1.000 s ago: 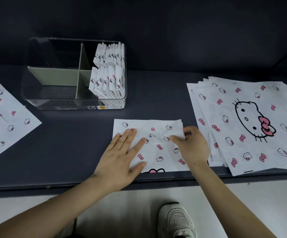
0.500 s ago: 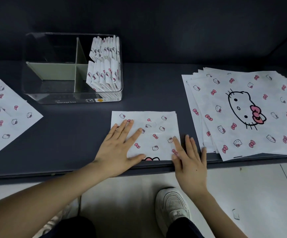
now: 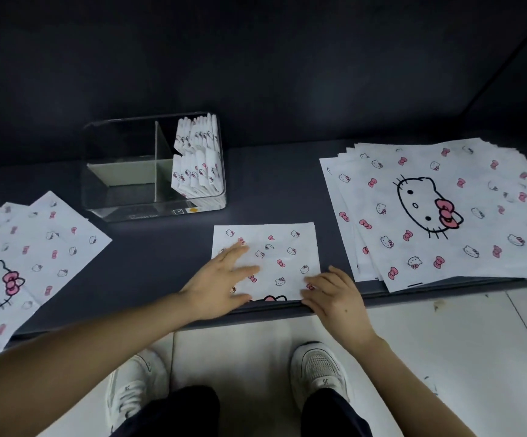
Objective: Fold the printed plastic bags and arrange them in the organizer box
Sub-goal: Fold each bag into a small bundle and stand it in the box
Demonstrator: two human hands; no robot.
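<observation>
Your right hand (image 3: pixel 334 298) has curled at the corner of the bag (image 3: pixel 282 247), grip unclear; keep your flat left hand (image 3: pixel 221 285) pinning it.

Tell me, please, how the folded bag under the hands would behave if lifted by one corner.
The folded bag lies flat like thin film, so it would probably droop limply and weigh little. It may slide on the dark table, and its fold might spring open without the left hand pressing.
</observation>
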